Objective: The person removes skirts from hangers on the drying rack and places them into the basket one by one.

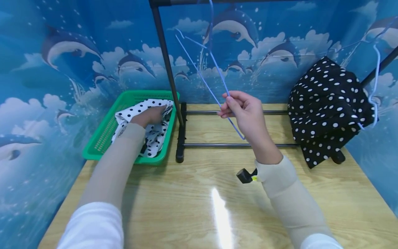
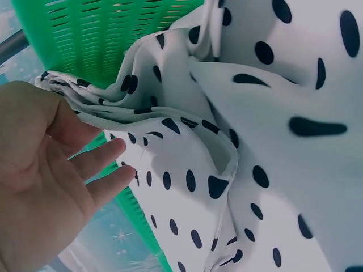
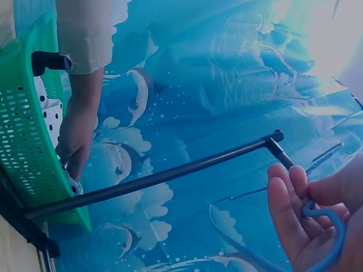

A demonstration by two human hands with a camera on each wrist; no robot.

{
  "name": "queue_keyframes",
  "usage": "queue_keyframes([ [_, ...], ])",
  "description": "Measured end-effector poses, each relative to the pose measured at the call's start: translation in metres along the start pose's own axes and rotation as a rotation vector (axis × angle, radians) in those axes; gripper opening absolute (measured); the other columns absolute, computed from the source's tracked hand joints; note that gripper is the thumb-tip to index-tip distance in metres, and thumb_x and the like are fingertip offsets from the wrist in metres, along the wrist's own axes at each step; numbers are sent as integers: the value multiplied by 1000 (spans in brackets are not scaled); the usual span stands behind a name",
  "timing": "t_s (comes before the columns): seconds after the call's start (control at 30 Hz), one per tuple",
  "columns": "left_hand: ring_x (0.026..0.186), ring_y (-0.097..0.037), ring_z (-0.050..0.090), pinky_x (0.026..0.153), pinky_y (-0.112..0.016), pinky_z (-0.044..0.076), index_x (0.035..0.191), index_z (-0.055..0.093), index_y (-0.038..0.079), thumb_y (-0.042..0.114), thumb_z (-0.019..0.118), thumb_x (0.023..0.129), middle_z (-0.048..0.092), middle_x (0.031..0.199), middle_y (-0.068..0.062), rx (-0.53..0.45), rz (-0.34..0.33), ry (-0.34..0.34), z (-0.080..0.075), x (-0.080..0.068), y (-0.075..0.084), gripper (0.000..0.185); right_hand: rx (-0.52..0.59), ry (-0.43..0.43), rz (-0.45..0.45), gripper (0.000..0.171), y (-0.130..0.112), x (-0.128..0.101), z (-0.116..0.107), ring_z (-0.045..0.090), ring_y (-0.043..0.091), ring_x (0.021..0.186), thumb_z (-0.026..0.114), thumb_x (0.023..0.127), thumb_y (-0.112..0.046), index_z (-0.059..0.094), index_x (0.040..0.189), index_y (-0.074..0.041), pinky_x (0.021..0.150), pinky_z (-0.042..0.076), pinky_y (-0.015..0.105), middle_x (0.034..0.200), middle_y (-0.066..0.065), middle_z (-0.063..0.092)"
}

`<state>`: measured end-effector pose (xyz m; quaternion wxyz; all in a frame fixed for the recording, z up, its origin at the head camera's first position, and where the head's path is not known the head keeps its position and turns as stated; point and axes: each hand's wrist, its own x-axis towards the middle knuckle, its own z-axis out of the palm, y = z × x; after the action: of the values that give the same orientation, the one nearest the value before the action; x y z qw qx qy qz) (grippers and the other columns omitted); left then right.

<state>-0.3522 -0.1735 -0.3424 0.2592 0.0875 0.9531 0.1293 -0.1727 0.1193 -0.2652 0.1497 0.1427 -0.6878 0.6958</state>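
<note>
Sleeves (image 1: 91, 226), white fabric above beige, one pair: at the lower edge, nearest the head camera. Right hand (image 1: 245, 114): thumb and fingertips pinching one blue coated-wire clothes hanger (image 3: 340, 232), tilted, above the pale wood-grain table (image 1: 183, 197). Left hand (image 1: 152, 116): inside the green slotted plastic basket (image 1: 93, 145), pinching a fold of the white cloth with black polka dots (image 1: 155, 143); cloth crumpled, in the basket. Black metal-tube rack (image 1: 167, 65): standing on the table, left post beside the basket. Black cloth with white polka dots (image 1: 326, 107): at the rack's right side. Backdrop (image 1: 121, 45): blue sheet, dolphin print.
</note>
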Motion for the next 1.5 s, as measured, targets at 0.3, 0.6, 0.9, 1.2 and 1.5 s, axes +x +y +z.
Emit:
queue_keyframes([
  [0.3, 146, -37, 14, 115, -52, 21, 157, 10, 11, -4, 27, 97, 13, 161, -17, -33, 109, 176, -17, -16, 2, 64, -19, 12, 33, 26, -13, 14, 11, 71, 18, 71, 54, 100, -12, 63, 115, 7, 70, 58, 30, 80, 10, 69],
  [0.6, 111, -38, 51, 80, -45, 41, 156, 17, 9, 2, 24, 99, 27, 157, -17, -161, 192, 448, -36, -31, 3, 57, -52, 21, 99, 26, -23, 24, 18, 71, 20, 73, 53, 100, -13, 64, 117, 4, 72, 58, 30, 85, 13, 68],
  [0.9, 141, -25, 33, 114, -45, 27, 155, 25, 17, 49, 22, 104, 34, 155, -6, -365, 163, 640, -43, -47, 19, 60, -68, 20, 134, 27, -29, 31, 23, 70, 21, 77, 50, 101, -13, 62, 120, 2, 73, 57, 28, 87, 12, 67],
  [1.2, 141, -19, 33, 113, -40, 30, 156, 19, 27, 66, 25, 96, 32, 156, -1, -577, 216, 691, -45, -54, 47, 71, -63, 9, 154, 29, -33, 38, 30, 70, 21, 77, 48, 102, -12, 59, 124, 2, 73, 57, 28, 89, 13, 66],
  [1.5, 135, -13, 43, 109, -32, 37, 153, 27, 27, 57, 45, 96, 43, 150, 1, -741, 259, 762, -39, -44, 64, 66, -75, -5, 205, 33, -32, 40, 34, 69, 21, 80, 43, 104, -13, 54, 133, -1, 74, 57, 28, 94, 13, 65],
])
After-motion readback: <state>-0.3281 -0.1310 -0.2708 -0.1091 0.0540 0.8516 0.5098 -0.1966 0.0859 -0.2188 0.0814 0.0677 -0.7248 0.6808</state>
